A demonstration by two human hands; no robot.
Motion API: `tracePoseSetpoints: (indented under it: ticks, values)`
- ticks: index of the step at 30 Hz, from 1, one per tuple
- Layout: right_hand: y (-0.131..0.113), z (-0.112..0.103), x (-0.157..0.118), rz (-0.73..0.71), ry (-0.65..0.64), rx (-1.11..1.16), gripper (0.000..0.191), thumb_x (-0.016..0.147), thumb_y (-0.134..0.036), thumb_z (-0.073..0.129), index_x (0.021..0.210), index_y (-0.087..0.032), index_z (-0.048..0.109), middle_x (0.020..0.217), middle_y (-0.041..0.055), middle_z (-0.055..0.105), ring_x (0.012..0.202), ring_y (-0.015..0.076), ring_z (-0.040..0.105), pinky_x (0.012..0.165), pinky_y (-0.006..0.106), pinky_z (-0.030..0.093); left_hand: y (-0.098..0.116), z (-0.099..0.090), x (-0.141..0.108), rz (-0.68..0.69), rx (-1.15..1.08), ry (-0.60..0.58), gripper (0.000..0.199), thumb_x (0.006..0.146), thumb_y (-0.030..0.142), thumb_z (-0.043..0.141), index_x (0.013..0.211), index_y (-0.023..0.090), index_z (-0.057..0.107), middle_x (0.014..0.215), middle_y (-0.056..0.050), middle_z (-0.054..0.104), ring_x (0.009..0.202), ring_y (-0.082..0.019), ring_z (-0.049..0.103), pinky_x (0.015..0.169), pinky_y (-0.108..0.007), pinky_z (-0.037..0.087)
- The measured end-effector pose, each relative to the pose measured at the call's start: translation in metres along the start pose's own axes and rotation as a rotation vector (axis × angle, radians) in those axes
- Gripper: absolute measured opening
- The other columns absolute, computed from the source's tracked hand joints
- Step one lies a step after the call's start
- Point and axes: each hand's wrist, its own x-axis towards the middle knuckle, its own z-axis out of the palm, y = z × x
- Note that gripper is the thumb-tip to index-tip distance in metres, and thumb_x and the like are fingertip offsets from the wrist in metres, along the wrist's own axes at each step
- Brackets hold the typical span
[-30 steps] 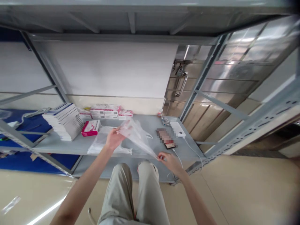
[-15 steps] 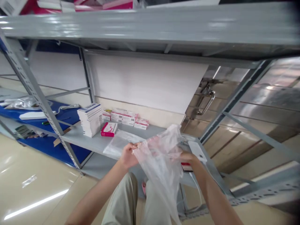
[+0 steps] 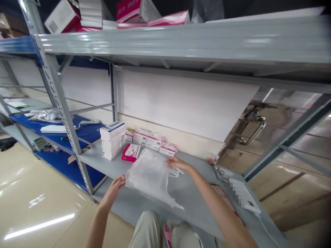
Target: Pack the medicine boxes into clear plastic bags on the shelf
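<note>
A translucent plastic bag (image 3: 151, 172) is spread between my hands over the front of the grey shelf (image 3: 191, 193). My left hand (image 3: 117, 184) pinches its left edge near the shelf's front. Fingers of my right hand (image 3: 178, 163) are closed at the bag's upper right corner. Just beyond the bag lies a red and white box (image 3: 131, 152), left of which stands a tall stack of white boxes (image 3: 113, 140). A white cord (image 3: 176, 172) shows under my right hand.
Small pink and white boxes (image 3: 152, 140) line the back of the shelf. A white device (image 3: 244, 196) with a cable lies at right. Metal uprights (image 3: 62, 100) and an upper shelf beam (image 3: 181, 39) frame the space.
The bag has gone from hanging bunched between my hands to lying flatter over the shelf, further left. My hands have moved apart, and the view has shifted.
</note>
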Motion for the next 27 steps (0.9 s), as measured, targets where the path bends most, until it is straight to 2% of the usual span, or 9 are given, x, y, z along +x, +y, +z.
tracePoseSetpoints:
  ticks: [2,5,8,12,16,19,24,27]
  values:
    - [0.02,0.007,0.018,0.029,0.053,-0.036,0.021,0.056,-0.037,0.073,0.06,-0.018,0.064,0.053,-0.0002,0.06,0.049,0.0137,0.052,0.048,0.027,0.041,-0.009,-0.01,0.014,0.008,0.145,0.074,0.024,0.058,0.045,0.07,0.066,0.023,0.066,0.08,-0.006,0.069,0.096,-0.029,0.062,0.086,-0.039,0.047]
    - [0.045,0.014,0.031,0.041,0.156,-0.143,0.013,0.062,-0.031,0.067,0.064,-0.018,0.066,0.057,0.0004,0.063,0.053,0.0155,0.055,0.051,0.027,0.042,-0.017,-0.018,0.028,0.122,0.445,0.124,0.029,0.055,0.052,0.066,0.055,0.023,0.059,0.068,-0.004,0.064,0.08,-0.028,0.062,0.08,-0.039,0.047]
    - [0.062,0.018,0.034,0.037,0.285,-0.309,0.008,0.066,-0.024,0.065,0.07,-0.019,0.069,0.074,0.0029,0.07,0.073,0.0206,0.063,0.069,0.032,0.047,-0.024,-0.019,0.032,0.241,0.615,0.158,0.033,0.058,0.056,0.06,0.059,0.023,0.061,0.072,-0.006,0.063,0.077,-0.028,0.061,0.075,-0.038,0.047]
    - [0.074,0.025,0.036,0.094,0.395,-0.456,0.02,0.072,-0.025,0.065,0.091,-0.021,0.071,0.096,0.0053,0.072,0.099,0.0262,0.062,0.094,0.043,0.038,-0.028,-0.017,0.032,0.283,0.829,0.21,0.026,0.069,0.046,0.055,0.068,0.022,0.065,0.08,-0.008,0.064,0.081,-0.027,0.062,0.074,-0.035,0.048]
    - [0.081,0.037,0.037,0.125,0.408,-0.553,0.028,0.078,-0.028,0.063,0.105,-0.024,0.068,0.112,0.0059,0.069,0.11,0.0252,0.058,0.1,0.043,0.032,-0.025,-0.014,0.029,0.232,1.109,0.241,0.023,0.081,0.035,0.048,0.078,0.022,0.067,0.091,-0.008,0.065,0.082,-0.023,0.061,0.071,-0.031,0.047]
    - [0.085,0.047,0.035,0.119,0.417,-0.619,0.027,0.08,-0.03,0.061,0.106,-0.025,0.068,0.116,0.0059,0.068,0.113,0.0252,0.056,0.099,0.041,0.031,-0.025,-0.012,0.021,0.288,1.301,0.304,0.023,0.086,0.033,0.046,0.089,0.023,0.067,0.103,-0.008,0.063,0.091,-0.025,0.059,0.073,-0.034,0.046]
    - [0.088,0.051,0.031,0.041,0.479,-0.692,0.026,0.088,-0.034,0.053,0.109,-0.028,0.066,0.114,0.0026,0.067,0.11,0.0222,0.057,0.096,0.038,0.035,-0.027,-0.013,0.012,0.454,1.362,0.55,0.027,0.089,0.032,0.043,0.107,0.022,0.061,0.113,-0.01,0.058,0.099,-0.028,0.056,0.078,-0.039,0.046]
    - [0.086,0.039,0.035,0.031,0.564,-0.774,0.026,0.091,-0.03,0.048,0.11,-0.028,0.065,0.115,0.0016,0.065,0.108,0.0201,0.057,0.093,0.035,0.037,-0.011,0.004,0.016,0.61,1.308,0.565,0.025,0.088,0.03,0.043,0.103,0.022,0.061,0.116,-0.01,0.056,0.099,-0.028,0.056,0.08,-0.04,0.045]
